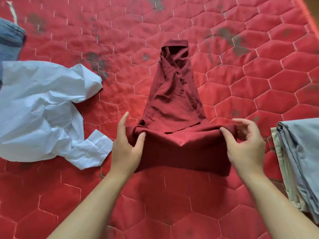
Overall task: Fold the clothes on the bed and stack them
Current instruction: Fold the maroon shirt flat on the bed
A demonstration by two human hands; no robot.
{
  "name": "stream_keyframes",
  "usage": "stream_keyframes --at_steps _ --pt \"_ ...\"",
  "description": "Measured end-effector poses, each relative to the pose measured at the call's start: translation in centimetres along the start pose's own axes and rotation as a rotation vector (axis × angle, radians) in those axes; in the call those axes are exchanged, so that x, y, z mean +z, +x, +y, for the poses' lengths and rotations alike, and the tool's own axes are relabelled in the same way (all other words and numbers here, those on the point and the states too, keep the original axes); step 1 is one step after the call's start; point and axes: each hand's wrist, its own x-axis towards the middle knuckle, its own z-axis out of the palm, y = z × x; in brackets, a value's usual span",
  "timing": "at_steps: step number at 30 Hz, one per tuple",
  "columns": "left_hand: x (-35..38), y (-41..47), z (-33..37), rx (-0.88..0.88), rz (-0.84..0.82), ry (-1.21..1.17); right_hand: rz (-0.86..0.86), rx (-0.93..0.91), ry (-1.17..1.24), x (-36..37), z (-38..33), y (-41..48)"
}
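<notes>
A dark red garment (174, 100) lies in the middle of the red quilted bed (259, 83), its far part narrowing toward the collar end, its near part folded into a thick band. My left hand (126, 149) grips the band's left end, thumb on top. My right hand (245, 145) pinches the band's right end between thumb and fingers. A crumpled white shirt (43, 111) lies unfolded to the left, one cuff pointing toward my left hand. At the right edge sits a stack of folded clothes (300, 161), grey-blue over beige.
A blue-grey garment (10, 40) lies at the far left edge, partly out of view. Dark stains mark the bed's far half. The bed's edge runs along the top right corner.
</notes>
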Motion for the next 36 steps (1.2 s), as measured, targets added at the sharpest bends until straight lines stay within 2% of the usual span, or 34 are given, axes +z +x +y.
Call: stream_keyframes --at_steps 3,5,10,13,16,20,23,27,32,34,36 --pt "0.5 7.8 2.5 0.044 0.076 0.025 0.026 0.03 0.087 3.2 -2.7 7.2" --pt "1.7 12.0 2.6 -0.055 0.05 0.086 -0.06 0.061 0.082 5.6 -3.2 11.2" --pt "5.8 14.5 -1.1 -0.352 -0.046 0.472 -0.352 0.021 -0.313 10.5 1.1 13.8" --pt "7.9 14.4 -3.7 -0.442 -0.025 0.441 -0.403 0.053 -0.397 12.7 3.9 13.0" --pt "9.4 14.0 -5.2 -0.383 -0.011 0.341 -0.346 0.076 -0.349 14.4 4.8 12.1" --pt "10.4 12.2 -5.5 -0.279 -0.076 0.168 -0.344 0.086 -0.275 14.8 5.3 10.0" --pt "9.8 8.8 -5.8 -0.274 -0.099 0.14 -0.341 0.111 -0.23 12.4 6.2 6.7" --pt "7.8 1.3 -6.6 -0.289 -0.202 0.181 -0.397 0.207 -0.285 7.8 8.1 -0.1" --pt "4.2 -6.3 -7.3 -0.358 -0.238 0.282 -0.37 0.346 -0.354 2.9 9.8 -6.0" --pt "3.2 -8.1 -7.6 -0.46 -0.206 0.354 -0.338 0.385 -0.384 1.8 10.1 -7.2" --pt "2.6 -9.4 -7.6 -0.581 -0.208 0.321 -0.331 0.355 -0.42 1.2 10.3 -8.2"
